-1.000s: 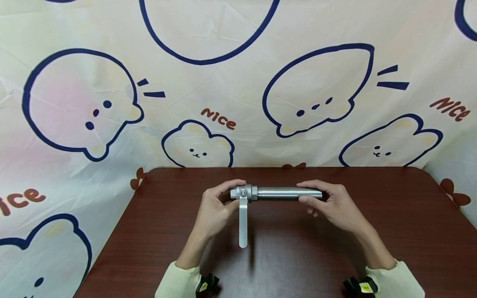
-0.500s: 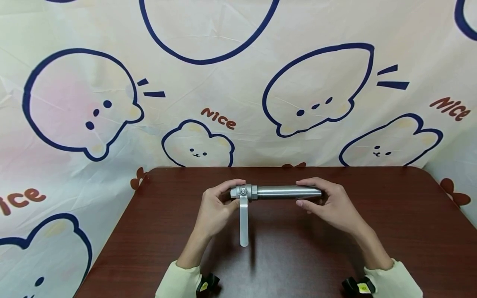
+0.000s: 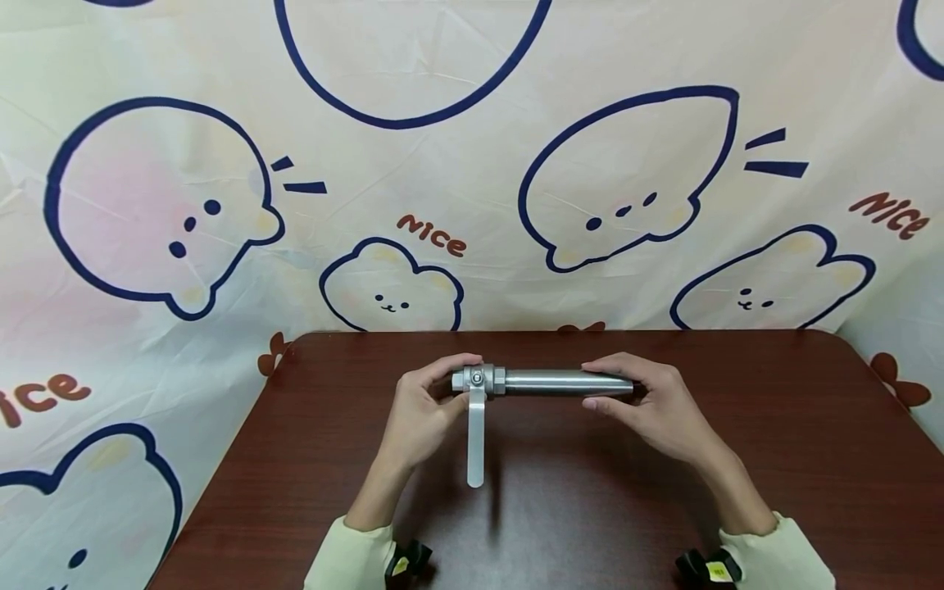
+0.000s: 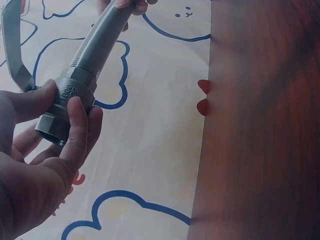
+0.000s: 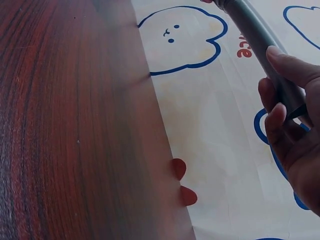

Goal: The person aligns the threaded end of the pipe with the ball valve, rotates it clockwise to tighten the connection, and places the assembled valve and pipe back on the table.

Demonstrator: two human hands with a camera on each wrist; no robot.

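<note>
A steel ball valve [image 3: 478, 379] with a flat lever handle [image 3: 476, 442] is joined to a smooth metal pipe [image 3: 546, 382], and the assembly is held level above the table. My left hand [image 3: 424, 414] grips the valve body between thumb and fingers; in the left wrist view the valve's open hex end [image 4: 52, 129] faces that palm. Around the pipe's far right end curl the fingers and thumb of my right hand [image 3: 660, 406]. The right wrist view shows the thumb lying along the pipe [image 5: 255, 37]. The lever points toward me, hanging past the valve.
A dark brown wooden table [image 3: 295, 492] lies beneath both hands. Behind it hangs a pale cloth [image 3: 487, 180] printed with blue-outlined cartoon figures. Black cameras with yellow labels sit at both wrists, next to pale sleeves [image 3: 350, 557].
Valve and pipe have shifted slightly left along with both hands. My right thumb and fingers have moved a little along the pipe toward the left.
</note>
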